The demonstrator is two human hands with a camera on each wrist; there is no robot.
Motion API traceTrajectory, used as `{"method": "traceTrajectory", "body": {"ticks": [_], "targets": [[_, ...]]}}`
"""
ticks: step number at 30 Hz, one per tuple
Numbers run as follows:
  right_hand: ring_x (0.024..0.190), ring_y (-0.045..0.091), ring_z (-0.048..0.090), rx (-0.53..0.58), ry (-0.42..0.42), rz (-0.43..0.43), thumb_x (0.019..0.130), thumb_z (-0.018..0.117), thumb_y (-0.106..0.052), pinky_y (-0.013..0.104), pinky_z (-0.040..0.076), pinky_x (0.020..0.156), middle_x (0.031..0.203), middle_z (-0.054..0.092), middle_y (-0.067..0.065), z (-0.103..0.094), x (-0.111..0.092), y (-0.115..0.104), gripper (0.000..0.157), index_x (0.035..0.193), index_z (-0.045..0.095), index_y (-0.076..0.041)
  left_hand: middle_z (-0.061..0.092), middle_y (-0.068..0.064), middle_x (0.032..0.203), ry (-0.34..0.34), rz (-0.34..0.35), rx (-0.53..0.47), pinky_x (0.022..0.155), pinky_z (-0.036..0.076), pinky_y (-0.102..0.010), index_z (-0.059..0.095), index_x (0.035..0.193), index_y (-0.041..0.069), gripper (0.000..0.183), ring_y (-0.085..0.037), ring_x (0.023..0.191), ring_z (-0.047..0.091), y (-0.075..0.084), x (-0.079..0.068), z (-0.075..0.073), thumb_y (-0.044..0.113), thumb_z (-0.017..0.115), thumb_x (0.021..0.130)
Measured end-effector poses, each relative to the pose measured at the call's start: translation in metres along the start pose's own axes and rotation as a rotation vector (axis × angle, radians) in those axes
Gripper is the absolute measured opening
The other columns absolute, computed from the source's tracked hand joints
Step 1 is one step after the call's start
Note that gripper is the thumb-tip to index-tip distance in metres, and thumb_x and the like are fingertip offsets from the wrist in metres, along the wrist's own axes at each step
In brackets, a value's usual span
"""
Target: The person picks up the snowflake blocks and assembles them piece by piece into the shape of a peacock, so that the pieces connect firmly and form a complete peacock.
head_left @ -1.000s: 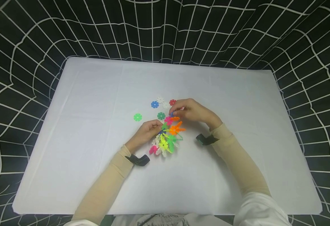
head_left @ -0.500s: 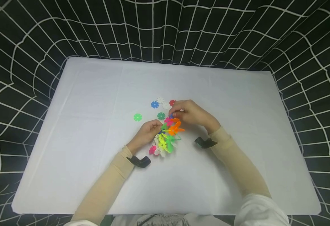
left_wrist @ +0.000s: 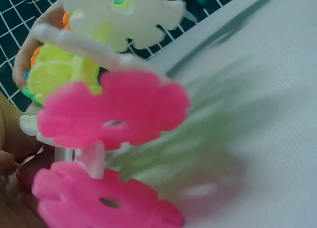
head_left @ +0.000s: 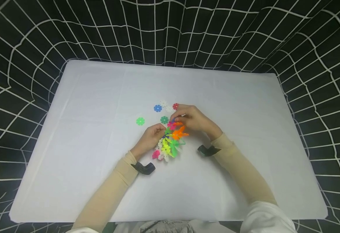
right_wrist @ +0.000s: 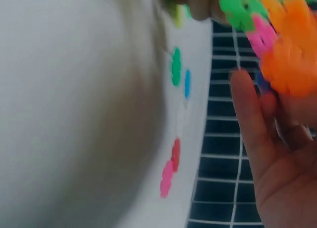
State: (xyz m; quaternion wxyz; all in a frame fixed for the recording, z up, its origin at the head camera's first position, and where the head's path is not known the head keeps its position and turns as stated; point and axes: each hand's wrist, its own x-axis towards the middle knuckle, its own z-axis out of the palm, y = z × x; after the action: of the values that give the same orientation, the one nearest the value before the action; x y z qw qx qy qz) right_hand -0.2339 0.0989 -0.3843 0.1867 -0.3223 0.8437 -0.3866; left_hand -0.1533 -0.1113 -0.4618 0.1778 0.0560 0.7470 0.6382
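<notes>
Works over the middle of a white bench with both hands grasping. With the left hand, pinches the left side of a many-coloured cluster between thumb and fingers. With the right hand, pinches a small blue disc in curled fingers at the cluster's far end, right beside its pink disc; cannot tell whether joined to it. Leaves loose discs on the bench: dark green just past the left fingertips, light green farther left, blue, white and red beyond, and another pink next to the red. Keeps both grips from half a second ago, with the right hand drawn very slightly nearer the body; leaves the loose discs unmoved.
</notes>
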Motion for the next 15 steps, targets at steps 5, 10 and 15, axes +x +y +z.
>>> {"method": "traceTrajectory", "body": {"ticks": [5, 10, 15], "targets": [[0.092, 0.02, 0.056, 0.023, -0.019, 0.039, 0.094, 0.066, 0.002, 0.025, 0.053, 0.084, 0.091, 0.067, 0.004, 0.002, 0.005, 0.008, 0.021, 0.103, 0.078, -0.012, 0.051, 0.0, 0.081, 0.005, 0.003, -0.007, 0.073, 0.041, -0.024, 0.062, 0.105, 0.001, 0.015, -0.017, 0.08, 0.049, -0.002, 0.0, -0.001, 0.01, 0.049, 0.104], [0.124, 0.027, 0.059, 0.135, -0.031, 0.148, 0.098, 0.058, 0.0, 0.045, 0.048, 0.113, 0.123, 0.071, 0.01, -0.002, 0.003, 0.021, 0.028, 0.12, 0.073, -0.008, 0.055, -0.001, 0.085, 0.017, 0.028, 0.004, 0.076, 0.043, -0.024, 0.064, 0.108, 0.0, 0.019, -0.017, 0.083, 0.051, -0.001, 0.002, 0.001, 0.013, 0.051, 0.104], [0.132, 0.029, 0.056, 0.247, 0.062, 0.251, 0.102, 0.054, -0.016, 0.05, 0.047, 0.114, 0.141, 0.063, 0.008, -0.005, -0.003, 0.027, 0.037, 0.139, 0.06, -0.012, 0.059, 0.001, 0.08, 0.085, 0.002, -0.024, 0.071, 0.047, -0.021, 0.065, 0.114, -0.002, 0.022, -0.014, 0.076, 0.052, 0.0, 0.002, 0.003, 0.014, 0.053, 0.104]]}}
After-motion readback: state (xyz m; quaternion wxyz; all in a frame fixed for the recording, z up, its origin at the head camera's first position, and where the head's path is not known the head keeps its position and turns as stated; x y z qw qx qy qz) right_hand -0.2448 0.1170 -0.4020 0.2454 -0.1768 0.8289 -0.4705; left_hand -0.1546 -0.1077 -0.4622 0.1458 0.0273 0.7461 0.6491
